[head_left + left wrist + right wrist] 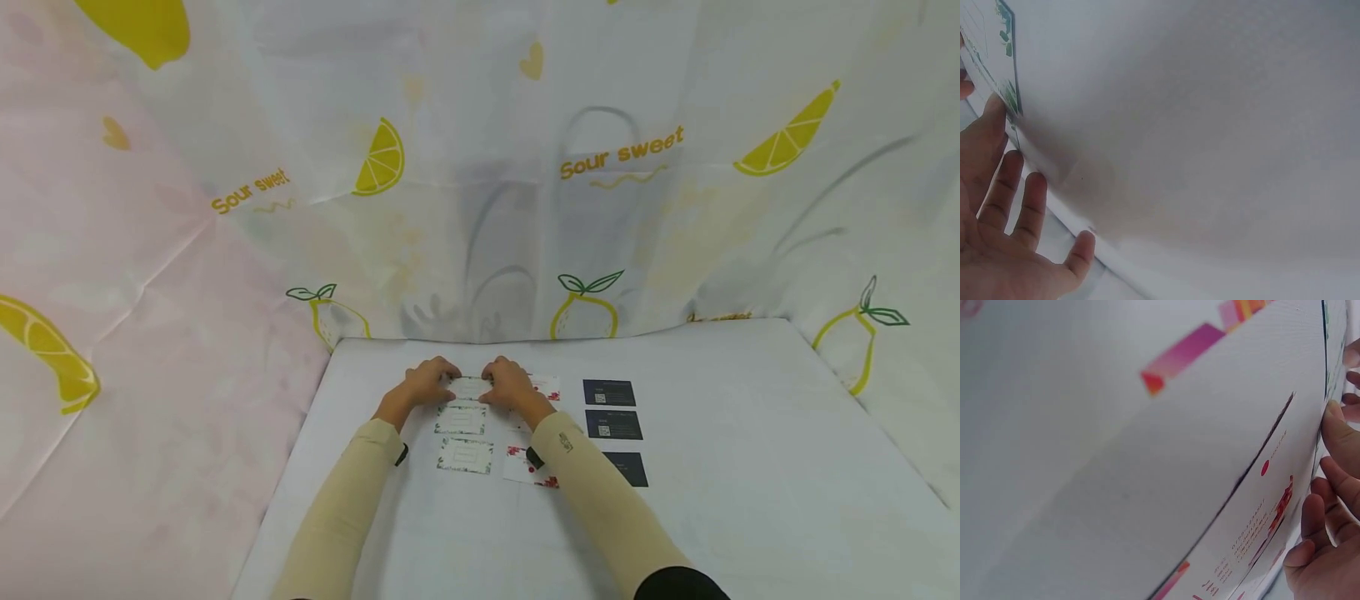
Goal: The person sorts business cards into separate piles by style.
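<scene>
In the head view, a white card with a green leaf border [470, 388] lies at the far end of the left column. My left hand [429, 385] holds its left edge, thumb at the near corner and index finger at the far one. On its right edge, my right hand [512, 385] holds it the same way. The left thumb [996, 107] meets the card's edge in the left wrist view, the other fingers spread. Nearer me lie two matching leaf-bordered cards, a middle one [460, 421] and a lower one [465, 457].
White cards with red decoration form a middle column, partly hidden by my right arm; the far one [551, 387] and near one [517, 468] show. Dark cards [609, 392] make the right column. A lemon-print cloth [465, 233] hangs behind the white table [750, 467].
</scene>
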Action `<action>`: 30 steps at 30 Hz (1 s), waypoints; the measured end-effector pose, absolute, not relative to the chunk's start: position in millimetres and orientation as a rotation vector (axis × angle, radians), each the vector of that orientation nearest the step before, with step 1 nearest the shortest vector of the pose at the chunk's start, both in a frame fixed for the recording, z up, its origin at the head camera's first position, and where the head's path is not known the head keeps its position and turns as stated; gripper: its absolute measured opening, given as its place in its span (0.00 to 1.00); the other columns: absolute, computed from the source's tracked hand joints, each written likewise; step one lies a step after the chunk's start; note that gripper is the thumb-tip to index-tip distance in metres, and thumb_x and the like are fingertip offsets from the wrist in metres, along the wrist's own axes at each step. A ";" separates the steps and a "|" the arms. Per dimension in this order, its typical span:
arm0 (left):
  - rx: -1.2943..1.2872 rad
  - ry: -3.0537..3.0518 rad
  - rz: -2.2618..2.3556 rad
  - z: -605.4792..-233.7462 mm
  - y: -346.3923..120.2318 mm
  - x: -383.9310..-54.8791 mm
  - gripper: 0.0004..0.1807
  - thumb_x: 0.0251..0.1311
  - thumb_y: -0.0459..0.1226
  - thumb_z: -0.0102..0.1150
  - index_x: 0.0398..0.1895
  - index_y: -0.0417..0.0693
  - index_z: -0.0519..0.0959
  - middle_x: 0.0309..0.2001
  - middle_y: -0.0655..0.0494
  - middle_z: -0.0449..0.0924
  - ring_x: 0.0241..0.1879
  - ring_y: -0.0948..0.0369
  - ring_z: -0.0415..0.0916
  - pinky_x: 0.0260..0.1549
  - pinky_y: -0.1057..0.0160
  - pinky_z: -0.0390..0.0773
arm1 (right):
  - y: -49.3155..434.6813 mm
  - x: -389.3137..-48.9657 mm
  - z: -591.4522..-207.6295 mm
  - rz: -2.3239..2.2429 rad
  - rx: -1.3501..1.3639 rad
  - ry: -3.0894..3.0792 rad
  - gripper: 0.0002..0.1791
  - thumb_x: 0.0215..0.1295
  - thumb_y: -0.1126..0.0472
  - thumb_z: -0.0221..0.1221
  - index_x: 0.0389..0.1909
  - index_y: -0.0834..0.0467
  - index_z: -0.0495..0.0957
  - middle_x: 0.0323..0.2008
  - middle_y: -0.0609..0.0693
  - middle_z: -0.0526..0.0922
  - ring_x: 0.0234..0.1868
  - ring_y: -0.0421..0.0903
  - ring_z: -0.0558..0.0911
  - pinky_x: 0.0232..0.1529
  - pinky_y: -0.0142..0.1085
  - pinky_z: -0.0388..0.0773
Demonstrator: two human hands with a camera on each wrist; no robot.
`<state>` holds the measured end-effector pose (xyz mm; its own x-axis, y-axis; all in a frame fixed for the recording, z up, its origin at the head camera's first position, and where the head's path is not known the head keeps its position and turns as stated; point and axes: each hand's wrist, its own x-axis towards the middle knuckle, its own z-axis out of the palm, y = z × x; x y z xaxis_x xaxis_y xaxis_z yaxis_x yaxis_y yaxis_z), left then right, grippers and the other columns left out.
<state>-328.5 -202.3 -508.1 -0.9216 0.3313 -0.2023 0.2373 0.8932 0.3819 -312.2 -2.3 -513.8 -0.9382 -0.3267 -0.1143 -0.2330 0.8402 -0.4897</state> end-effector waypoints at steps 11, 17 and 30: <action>0.414 2.808 0.502 -510.6 -200.4 -325.9 0.22 0.56 0.39 0.70 0.56 0.52 0.81 0.59 0.52 0.76 0.58 0.53 0.73 0.62 0.32 0.59 | -1.5 -314.3 -519.7 -0.715 -0.436 2.817 0.25 0.57 0.50 0.71 0.53 0.56 0.81 0.51 0.52 0.78 0.54 0.51 0.78 0.60 0.47 0.72; 0.437 2.819 0.509 -510.6 -200.8 -323.8 0.21 0.55 0.37 0.71 0.53 0.50 0.82 0.55 0.51 0.78 0.56 0.52 0.74 0.61 0.28 0.58 | -1.5 -313.0 -521.0 -0.674 -0.445 2.833 0.25 0.57 0.49 0.71 0.53 0.55 0.81 0.52 0.51 0.79 0.55 0.51 0.78 0.60 0.48 0.72; 0.443 2.811 0.504 -510.5 -202.8 -329.4 0.22 0.56 0.38 0.70 0.55 0.50 0.81 0.57 0.51 0.78 0.57 0.52 0.74 0.61 0.29 0.58 | -1.9 -316.1 -519.6 -0.618 -0.487 2.879 0.20 0.61 0.51 0.68 0.52 0.55 0.82 0.51 0.50 0.80 0.53 0.50 0.79 0.58 0.48 0.73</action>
